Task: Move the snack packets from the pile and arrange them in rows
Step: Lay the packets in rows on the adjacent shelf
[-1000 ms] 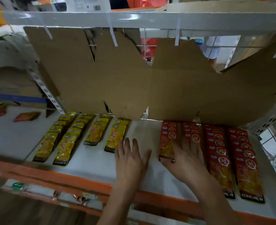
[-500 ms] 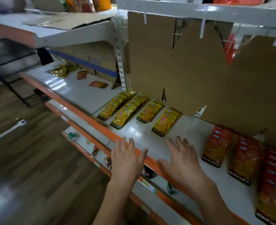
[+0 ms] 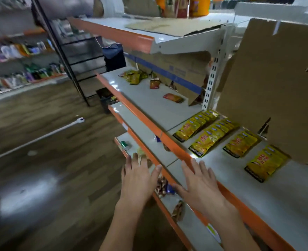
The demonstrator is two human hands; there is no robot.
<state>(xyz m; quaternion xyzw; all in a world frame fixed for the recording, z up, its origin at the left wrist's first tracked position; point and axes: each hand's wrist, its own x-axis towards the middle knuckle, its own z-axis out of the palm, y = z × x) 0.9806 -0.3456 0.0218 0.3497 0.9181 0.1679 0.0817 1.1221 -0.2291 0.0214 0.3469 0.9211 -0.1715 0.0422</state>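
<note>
Over the shelf [image 3: 227, 171] edge, both the left hand [image 3: 137, 180] and right hand [image 3: 199, 183] hover spread wide, empty, near yellow packets [image 3: 206, 139].

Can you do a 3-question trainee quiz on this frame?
1. True or false: the left hand grips a packet.
2. How many rows of yellow packets lie on the shelf? A two, B four, C six.
3. Fill in: the loose pile lies at the shelf's far ___ end, seen from the camera.

Key: 1 false, like the right hand it is open and holds nothing; 2 B; 3 left.
</note>
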